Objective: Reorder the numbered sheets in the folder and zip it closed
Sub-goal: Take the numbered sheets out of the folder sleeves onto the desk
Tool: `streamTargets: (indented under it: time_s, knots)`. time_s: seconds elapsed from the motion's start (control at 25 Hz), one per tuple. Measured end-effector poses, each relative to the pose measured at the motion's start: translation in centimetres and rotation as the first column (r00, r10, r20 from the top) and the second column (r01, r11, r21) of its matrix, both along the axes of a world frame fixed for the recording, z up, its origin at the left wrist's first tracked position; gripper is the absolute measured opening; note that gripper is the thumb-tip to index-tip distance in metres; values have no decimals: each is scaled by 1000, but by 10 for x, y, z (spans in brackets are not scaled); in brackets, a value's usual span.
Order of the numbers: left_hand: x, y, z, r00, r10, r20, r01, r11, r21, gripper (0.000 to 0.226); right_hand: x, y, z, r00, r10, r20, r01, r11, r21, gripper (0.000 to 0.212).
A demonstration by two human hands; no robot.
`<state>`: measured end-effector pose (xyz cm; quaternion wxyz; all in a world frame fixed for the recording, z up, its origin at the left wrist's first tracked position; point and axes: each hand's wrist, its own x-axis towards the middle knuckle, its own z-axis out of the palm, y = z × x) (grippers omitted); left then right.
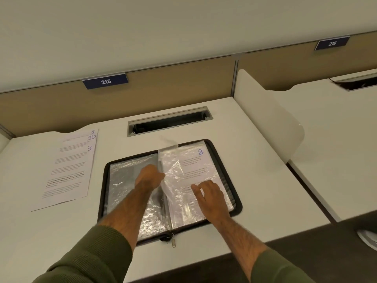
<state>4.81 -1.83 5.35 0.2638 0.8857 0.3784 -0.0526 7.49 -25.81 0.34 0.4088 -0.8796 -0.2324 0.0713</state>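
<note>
Left hand (pixel 150 177) gripped one upright plastic sleeve (pixel 169 160) at the spine of the folder (pixel 236 201), open near the front edge of the desk (pixel 265 190), while right hand (pixel 210 195) lay loose-fingered on the sheet marked 8 (pixel 195 162), three loose sheets (pixel 69 170) stacked leftward, bare room rightward to one divider (pixel 265 119).

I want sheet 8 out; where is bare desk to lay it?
Right of the folder up to the divider, and the near edge below the loose sheets. Crowded: the folder, with left hand holding a sleeve, right hand on it.
</note>
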Motion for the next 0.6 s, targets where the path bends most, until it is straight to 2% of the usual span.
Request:
streamTargets:
  time_s: [0.12, 0.28, 0.48, 0.6]
  knots:
    - [-43, 38, -3, 998, 61, -30, -60, 997, 40, 28, 7, 1, -7, 998, 7, 63, -1, 995, -99, 77]
    - [-88, 77, -5, 984, 144, -102, -135, 987, 88, 25, 16, 9, -11, 996, 33, 78, -15, 976, -218, 54]
    - [-115, 96, -9, 960, 238, -148, -201, 953, 228, 13, 26, 26, -6, 992, 81, 99, -45, 945, -323, 47]
    - [-127, 110, -13, 943, 276, -188, -228, 944, 239, 9, 33, 38, -6, 986, 96, 137, -40, 931, -364, 44]
